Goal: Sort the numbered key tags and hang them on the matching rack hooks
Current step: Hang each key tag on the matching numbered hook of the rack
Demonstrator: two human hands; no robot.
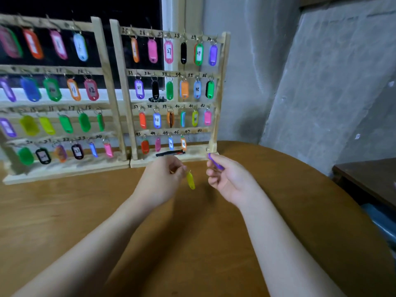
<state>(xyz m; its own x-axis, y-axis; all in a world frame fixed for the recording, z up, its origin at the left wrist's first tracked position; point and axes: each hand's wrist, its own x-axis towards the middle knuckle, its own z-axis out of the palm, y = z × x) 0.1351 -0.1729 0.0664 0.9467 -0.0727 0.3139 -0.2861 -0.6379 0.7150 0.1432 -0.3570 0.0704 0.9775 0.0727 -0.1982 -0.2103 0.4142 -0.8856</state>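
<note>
Hands (165, 179) (225, 176) hold yellow tag (190, 180), purple tag (215, 162)

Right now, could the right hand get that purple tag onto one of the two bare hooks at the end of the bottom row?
Probably yes. The right hand holds the purple tag just below hooks 47 and 48, with nothing between.
</note>
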